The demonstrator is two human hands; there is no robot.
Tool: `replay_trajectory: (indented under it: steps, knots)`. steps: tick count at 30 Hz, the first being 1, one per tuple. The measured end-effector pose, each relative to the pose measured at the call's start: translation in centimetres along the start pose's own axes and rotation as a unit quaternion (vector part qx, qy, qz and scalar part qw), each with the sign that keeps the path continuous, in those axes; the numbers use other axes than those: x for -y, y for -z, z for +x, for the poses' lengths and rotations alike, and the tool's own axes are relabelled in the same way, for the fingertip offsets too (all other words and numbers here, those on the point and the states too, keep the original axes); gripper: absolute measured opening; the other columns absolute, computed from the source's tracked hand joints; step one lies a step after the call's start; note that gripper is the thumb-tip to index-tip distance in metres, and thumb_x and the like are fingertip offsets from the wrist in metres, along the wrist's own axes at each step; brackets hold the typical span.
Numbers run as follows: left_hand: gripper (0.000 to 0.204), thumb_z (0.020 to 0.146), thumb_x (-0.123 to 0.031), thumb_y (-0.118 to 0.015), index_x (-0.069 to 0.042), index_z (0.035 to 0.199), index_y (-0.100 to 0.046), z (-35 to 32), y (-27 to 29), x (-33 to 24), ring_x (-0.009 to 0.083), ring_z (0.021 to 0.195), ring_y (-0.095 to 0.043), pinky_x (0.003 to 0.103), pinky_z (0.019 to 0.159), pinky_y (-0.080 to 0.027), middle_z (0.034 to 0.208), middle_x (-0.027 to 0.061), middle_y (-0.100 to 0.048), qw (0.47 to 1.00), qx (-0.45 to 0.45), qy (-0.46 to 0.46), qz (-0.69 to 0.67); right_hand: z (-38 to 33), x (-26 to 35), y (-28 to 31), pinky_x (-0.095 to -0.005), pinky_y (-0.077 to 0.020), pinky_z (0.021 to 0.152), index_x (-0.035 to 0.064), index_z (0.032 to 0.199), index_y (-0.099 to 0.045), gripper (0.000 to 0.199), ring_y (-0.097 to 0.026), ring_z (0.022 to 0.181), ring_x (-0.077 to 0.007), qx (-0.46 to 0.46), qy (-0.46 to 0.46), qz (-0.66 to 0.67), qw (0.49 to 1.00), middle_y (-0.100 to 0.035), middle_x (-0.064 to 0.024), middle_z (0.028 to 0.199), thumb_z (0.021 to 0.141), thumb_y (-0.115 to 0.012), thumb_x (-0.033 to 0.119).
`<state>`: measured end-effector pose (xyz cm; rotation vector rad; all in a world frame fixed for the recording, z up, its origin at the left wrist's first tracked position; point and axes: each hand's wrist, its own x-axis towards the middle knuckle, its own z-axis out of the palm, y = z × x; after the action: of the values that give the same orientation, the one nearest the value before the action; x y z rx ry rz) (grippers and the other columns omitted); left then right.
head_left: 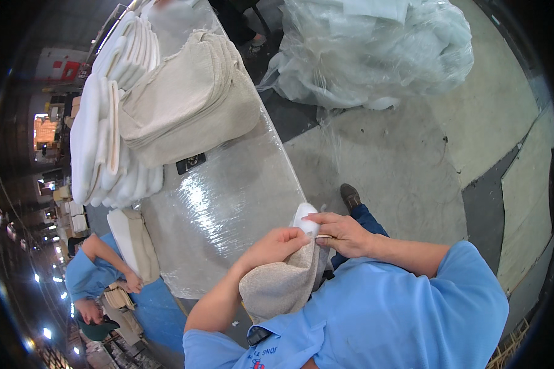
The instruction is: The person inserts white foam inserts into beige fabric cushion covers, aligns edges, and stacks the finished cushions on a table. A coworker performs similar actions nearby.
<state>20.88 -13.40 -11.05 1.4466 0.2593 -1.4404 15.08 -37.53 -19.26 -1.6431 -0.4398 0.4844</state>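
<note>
Close to my body, beyond the table's near corner, I hold a beige fabric cover (276, 289) with its mouth up. White wadding (306, 218) sticks out of that mouth. With fingers closed, my left hand (278, 245) pinches the cover's edge beside the wadding. My right hand (345, 235) grips the opposite side of the same edge, fingers bent over the wadding. The two hands are almost touching. How far the wadding reaches inside the cover is hidden.
A plastic-wrapped table (228, 203) bears stacked beige covers (191, 104), folded white padding (95, 135) and a small black object (191, 163). A large clear-plastic bundle (375, 55) lies on the floor at the far right. At left, a co-worker (98, 264) handles a white-and-beige cushion piece (135, 243).
</note>
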Motion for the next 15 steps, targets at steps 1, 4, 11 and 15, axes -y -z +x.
replay_trajectory:
  steps: [1,4,11,15]
  knots:
    - [0.023,0.109,-0.026,-0.063,-0.006,0.1,-0.069,0.4,0.2,-0.2,0.0022,0.075,-0.054,0.023,0.065,-0.045,0.085,-0.0083,-0.062,1.0,0.013,0.01,-0.014,0.2,-0.1,0.1,-0.0452,-0.0467,0.113,0.0021,0.114,-0.073,0.024,-0.055,0.137,-0.0369,-0.003,0.001,-0.007,1.0,-0.057,-0.0154,0.153,0.103,-0.066,0.022]
    - [0.021,0.107,-0.026,-0.066,-0.006,0.102,-0.07,1.3,0.1,0.3,0.0072,0.072,-0.058,0.027,0.065,-0.048,0.082,-0.0027,-0.067,0.998,-0.067,-0.015,-0.002,0.5,-0.3,0.5,-0.045,-0.0474,0.111,0.0023,0.115,-0.074,0.025,-0.058,0.132,-0.0364,-0.015,-0.01,-0.004,1.0,-0.059,-0.0148,0.15,0.103,-0.066,0.023]
    - [0.011,0.099,-0.014,-0.072,-0.004,0.102,-0.07,2.2,-1.5,0.8,0.0244,0.074,-0.066,0.035,0.069,-0.052,0.087,0.0144,-0.069,0.859,-0.261,-0.274,0.344,1.2,-1.3,0.6,-0.0455,-0.0478,0.108,0.0024,0.112,-0.075,0.026,-0.059,0.125,-0.0351,-0.023,-0.026,0.016,0.999,-0.065,-0.0137,0.143,0.103,-0.065,0.024]
    - [0.01,0.099,-0.014,-0.071,-0.004,0.102,-0.069,2.4,-1.0,1.9,0.0277,0.074,-0.066,0.037,0.069,-0.053,0.087,0.0157,-0.068,0.897,-0.215,-0.253,0.292,1.2,-1.5,0.3,-0.045,-0.0483,0.105,0.0022,0.11,-0.076,0.025,-0.058,0.121,-0.0338,0.004,-0.01,0.014,1.0,-0.065,-0.0132,0.142,0.102,-0.066,0.024]
